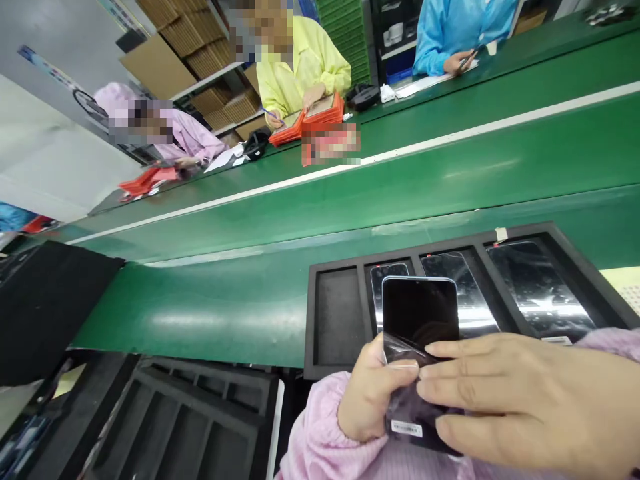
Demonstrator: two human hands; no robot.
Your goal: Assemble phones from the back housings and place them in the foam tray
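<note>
A smartphone [420, 303] with a dark screen stands tilted up in front of me. My left hand [373, 390] grips it from the left, thumb across its front. Clear plastic film [400, 350] wrinkles over the lower half of the phone, where a white barcode label [407, 428] shows. My right hand [525, 397] lies across the film with its fingers stretched out and touching it; its thumb is hidden. Behind the phone, a black foam tray [311, 313] holds more phones in its slots, including one at the right [537, 287]; its leftmost slot holds none.
Divided black foam trays [200, 427] lie at lower left, near a large black block [50, 310]. A green conveyor belt [240, 307] crosses ahead. Beyond it sit co-workers in yellow [310, 60], pink [193, 137] and blue [445, 33], two with orange-red bundles [325, 110].
</note>
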